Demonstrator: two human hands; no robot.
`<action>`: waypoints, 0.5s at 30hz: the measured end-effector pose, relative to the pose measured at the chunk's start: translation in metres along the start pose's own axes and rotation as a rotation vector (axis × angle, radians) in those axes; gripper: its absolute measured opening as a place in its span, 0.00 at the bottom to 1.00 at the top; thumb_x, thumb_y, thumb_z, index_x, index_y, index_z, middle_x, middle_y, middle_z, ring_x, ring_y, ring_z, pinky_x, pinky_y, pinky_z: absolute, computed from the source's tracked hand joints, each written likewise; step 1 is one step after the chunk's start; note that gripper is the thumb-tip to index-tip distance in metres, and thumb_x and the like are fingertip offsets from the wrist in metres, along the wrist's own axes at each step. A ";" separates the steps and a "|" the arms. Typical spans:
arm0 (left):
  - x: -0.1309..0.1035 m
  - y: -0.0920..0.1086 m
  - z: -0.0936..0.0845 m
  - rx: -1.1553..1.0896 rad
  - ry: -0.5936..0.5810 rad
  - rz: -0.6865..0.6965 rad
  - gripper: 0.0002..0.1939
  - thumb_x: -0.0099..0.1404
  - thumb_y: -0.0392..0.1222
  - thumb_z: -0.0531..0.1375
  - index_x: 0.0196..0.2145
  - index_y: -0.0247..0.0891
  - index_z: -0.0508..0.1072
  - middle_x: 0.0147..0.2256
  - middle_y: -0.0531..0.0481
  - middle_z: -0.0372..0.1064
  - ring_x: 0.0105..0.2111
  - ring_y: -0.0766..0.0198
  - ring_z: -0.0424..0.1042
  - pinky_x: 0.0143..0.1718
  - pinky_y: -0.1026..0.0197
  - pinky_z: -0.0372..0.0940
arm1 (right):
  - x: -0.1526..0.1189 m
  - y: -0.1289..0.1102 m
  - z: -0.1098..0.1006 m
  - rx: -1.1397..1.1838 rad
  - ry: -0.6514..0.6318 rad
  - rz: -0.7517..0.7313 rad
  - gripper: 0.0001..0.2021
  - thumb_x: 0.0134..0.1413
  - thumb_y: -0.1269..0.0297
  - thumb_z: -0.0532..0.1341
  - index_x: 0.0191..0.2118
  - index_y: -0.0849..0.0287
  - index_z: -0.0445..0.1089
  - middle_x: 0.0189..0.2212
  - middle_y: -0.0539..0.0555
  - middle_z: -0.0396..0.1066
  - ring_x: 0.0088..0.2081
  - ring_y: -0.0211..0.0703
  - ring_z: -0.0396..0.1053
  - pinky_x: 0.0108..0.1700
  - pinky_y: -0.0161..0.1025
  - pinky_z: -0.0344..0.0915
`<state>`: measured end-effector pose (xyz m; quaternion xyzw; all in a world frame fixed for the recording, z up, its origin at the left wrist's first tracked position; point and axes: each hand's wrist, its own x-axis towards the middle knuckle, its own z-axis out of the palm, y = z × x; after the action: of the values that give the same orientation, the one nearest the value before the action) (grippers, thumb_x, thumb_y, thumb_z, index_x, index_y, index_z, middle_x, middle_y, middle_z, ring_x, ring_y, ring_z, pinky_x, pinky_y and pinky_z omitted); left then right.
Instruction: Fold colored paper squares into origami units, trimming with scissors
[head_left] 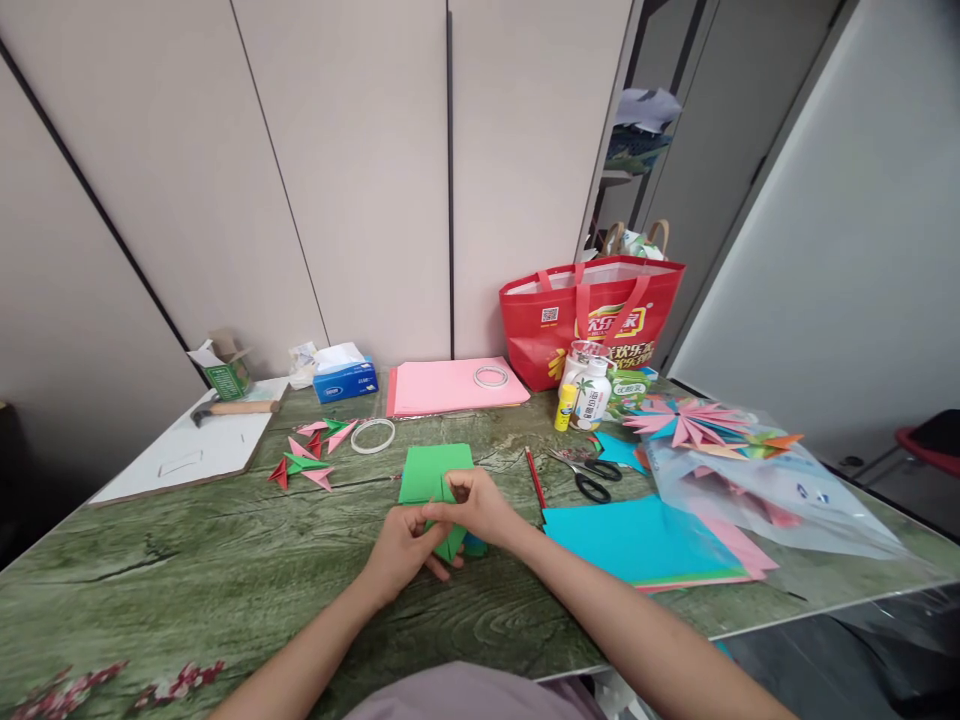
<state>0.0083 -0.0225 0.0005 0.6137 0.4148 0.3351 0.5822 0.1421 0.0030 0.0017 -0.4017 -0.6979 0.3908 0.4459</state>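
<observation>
Close together at the middle of the table, my left hand and my right hand both hold a folded piece of green paper. The left fingers reach under it with the thumb on top. My right thumb and index finger pinch near its upper part, and the hands partly hide the folds. Behind them lies a stack of green paper, with a bit of blue paper showing beneath. A red pencil and black-handled scissors rest to the right of my right hand.
Blue sheets lie at right, near a plastic bag and a folded paper star. Tape, folded paper pieces and a hammer are left. Behind stand a glue stick and red bag.
</observation>
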 end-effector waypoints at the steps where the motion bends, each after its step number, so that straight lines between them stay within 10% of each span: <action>1: 0.000 0.000 0.000 0.002 -0.009 -0.002 0.15 0.53 0.47 0.58 0.26 0.28 0.71 0.21 0.44 0.71 0.20 0.59 0.73 0.15 0.64 0.66 | 0.000 0.000 0.001 -0.056 0.025 -0.005 0.23 0.42 0.54 0.59 0.14 0.59 0.44 0.15 0.43 0.40 0.20 0.29 0.40 0.20 0.31 0.39; 15: -0.002 0.001 0.001 -0.093 -0.088 -0.023 0.16 0.54 0.47 0.58 0.24 0.28 0.72 0.22 0.43 0.72 0.21 0.60 0.72 0.16 0.65 0.67 | -0.002 0.001 0.008 -0.096 0.114 -0.011 0.20 0.48 0.56 0.54 0.15 0.59 0.46 0.14 0.43 0.45 0.19 0.30 0.45 0.21 0.30 0.44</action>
<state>0.0086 -0.0249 0.0011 0.5951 0.3798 0.3199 0.6318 0.1358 -0.0003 -0.0019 -0.4403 -0.6915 0.3310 0.4673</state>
